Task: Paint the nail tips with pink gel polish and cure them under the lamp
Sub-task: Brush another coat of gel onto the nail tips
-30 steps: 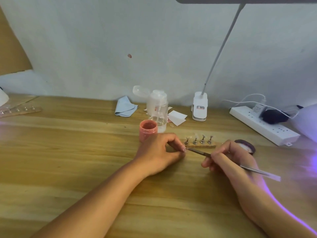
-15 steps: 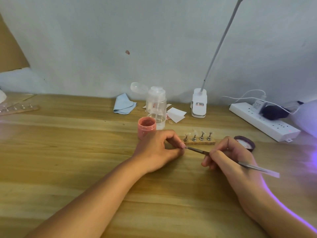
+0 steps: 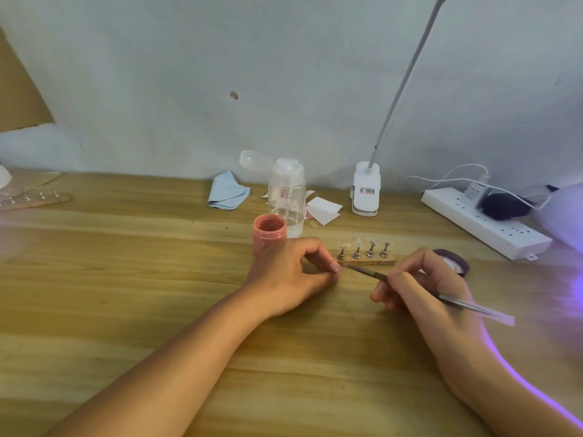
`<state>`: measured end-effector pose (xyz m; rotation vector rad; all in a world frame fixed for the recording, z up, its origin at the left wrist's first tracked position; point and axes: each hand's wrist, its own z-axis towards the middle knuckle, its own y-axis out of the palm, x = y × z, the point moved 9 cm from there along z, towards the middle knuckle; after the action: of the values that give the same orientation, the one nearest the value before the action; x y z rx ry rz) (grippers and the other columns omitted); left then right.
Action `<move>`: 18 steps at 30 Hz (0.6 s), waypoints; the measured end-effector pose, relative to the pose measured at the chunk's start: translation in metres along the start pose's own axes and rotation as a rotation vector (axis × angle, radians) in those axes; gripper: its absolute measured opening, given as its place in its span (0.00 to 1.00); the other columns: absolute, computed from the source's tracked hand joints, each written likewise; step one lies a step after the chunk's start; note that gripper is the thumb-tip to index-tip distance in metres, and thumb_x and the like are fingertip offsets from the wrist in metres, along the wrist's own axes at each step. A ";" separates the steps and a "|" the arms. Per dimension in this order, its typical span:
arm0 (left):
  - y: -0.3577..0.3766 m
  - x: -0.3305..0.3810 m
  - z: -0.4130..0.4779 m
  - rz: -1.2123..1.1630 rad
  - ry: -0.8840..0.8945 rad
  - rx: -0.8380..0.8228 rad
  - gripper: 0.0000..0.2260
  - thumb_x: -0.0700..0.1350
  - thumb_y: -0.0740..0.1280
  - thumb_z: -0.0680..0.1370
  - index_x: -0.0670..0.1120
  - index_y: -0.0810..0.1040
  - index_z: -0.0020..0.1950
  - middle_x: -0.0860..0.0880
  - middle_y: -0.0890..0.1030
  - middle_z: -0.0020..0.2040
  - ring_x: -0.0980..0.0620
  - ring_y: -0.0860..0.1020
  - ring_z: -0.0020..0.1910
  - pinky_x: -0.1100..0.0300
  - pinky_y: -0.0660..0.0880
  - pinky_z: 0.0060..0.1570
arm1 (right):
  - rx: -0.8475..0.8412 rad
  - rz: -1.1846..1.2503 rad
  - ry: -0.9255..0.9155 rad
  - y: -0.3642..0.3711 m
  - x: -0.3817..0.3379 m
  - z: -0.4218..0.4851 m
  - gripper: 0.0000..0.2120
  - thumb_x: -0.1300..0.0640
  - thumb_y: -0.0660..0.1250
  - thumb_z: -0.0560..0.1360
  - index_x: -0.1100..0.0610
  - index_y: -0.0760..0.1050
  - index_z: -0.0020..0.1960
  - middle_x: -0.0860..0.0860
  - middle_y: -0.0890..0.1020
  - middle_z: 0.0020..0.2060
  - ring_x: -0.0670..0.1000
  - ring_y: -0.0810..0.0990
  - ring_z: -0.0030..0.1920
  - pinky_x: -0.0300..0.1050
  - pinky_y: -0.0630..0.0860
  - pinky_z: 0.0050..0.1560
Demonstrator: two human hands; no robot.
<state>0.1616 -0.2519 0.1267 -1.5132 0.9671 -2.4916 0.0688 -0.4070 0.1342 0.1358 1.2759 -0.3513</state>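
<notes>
My left hand [image 3: 290, 275] rests on the wooden table [image 3: 126, 279], thumb and forefinger pinched on a small pink nail tip [image 3: 336, 267]. My right hand [image 3: 419, 288] grips a thin metal-handled brush [image 3: 364, 271] like a pen, and the bristles touch that tip. Just behind the brush lies a small wooden stand [image 3: 367, 260] with several metal holders carrying clear nail tips. An open jar of pink gel [image 3: 269, 231] stands behind my left hand. The white curing lamp [image 3: 568, 212] is half out of frame at the far right and casts purple light.
A dark purple jar lid [image 3: 454, 261] lies behind my right hand. Along the wall stand a clear pump bottle [image 3: 287, 190], a blue cloth [image 3: 228, 190], white paper squares [image 3: 323, 209], a clip desk lamp [image 3: 366, 192] and a power strip [image 3: 485, 225]. A second nail stand [image 3: 34, 198] lies far left.
Both hands stay in nearly the same place; the brush tip makes small strokes at the pinched nail tip. The camera has tilted down slightly.
</notes>
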 end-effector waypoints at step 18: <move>-0.005 -0.002 0.000 0.114 0.006 0.084 0.13 0.47 0.74 0.71 0.63 0.75 0.33 0.69 0.79 0.35 0.81 0.69 0.46 0.80 0.61 0.45 | -0.199 -0.523 0.000 0.112 -0.047 0.085 0.08 0.56 0.67 0.72 0.52 0.76 0.35 0.46 0.84 0.31 0.42 0.80 0.42 0.40 0.73 0.40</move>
<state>0.1637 -0.2472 0.1280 -1.3869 0.9094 -2.4270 0.1712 -0.3180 0.1933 -0.3743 1.3287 -0.6669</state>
